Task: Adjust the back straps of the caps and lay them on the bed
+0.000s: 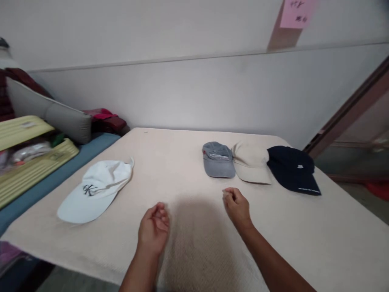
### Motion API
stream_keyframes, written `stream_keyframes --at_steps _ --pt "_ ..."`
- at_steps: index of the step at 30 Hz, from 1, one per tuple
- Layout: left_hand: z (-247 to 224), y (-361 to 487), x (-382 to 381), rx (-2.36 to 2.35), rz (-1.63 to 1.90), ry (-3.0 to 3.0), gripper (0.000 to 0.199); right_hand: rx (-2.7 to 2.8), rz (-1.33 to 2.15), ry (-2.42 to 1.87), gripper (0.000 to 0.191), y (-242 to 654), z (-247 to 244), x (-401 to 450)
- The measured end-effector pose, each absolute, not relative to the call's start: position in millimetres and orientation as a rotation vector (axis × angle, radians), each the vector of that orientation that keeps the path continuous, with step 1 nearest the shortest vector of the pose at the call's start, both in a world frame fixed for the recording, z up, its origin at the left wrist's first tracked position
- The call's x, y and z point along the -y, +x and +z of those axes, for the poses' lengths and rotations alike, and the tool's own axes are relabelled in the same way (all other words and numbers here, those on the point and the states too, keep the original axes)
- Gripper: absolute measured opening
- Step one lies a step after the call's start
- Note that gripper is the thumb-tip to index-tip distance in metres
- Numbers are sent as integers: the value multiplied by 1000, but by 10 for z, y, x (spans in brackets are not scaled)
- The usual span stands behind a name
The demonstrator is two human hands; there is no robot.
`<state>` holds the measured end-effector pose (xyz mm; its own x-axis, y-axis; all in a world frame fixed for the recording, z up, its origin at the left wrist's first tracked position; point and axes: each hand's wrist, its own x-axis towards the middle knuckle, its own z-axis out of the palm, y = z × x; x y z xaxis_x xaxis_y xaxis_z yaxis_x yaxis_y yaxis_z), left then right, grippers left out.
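My left hand is over the near middle of the table, palm turned up, fingers loosely curled and apart, holding nothing. My right hand is just in front of the caps, its fingers curled closed with nothing visible in them. A white cap with a dark logo lies at the left, its brim toward the near left. At the right, a grey cap, a beige cap and a navy cap sit side by side in a row, brims toward me.
The caps rest on a table with a pale cloth against a white wall. A pink note hangs on the wall. Left of the table are a grey cushion and a yellow-green container with mixed items.
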<state>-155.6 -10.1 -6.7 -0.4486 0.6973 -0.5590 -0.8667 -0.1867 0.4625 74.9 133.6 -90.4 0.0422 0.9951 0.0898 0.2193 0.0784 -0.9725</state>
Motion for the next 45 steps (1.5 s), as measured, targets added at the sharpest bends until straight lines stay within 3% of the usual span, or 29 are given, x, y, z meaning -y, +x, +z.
stream_keyframes --at_steps 4,13,29,45 --pt "-157 -2280 365 -1001 2091 -354 22 1669 652 -1486 20 719 -904 -1363" --pt "-373 -3320 957 -1308 2358 -460 13 1796 491 -1621 21 702 -928 -1445" --pt "-499 -3467 879 -1634 2502 -385 14 1816 443 -1670 24 692 -906 -1472" --pt "-424 -3424 813 -1763 2419 -349 15 1810 459 -1686 23 682 -887 -1453"
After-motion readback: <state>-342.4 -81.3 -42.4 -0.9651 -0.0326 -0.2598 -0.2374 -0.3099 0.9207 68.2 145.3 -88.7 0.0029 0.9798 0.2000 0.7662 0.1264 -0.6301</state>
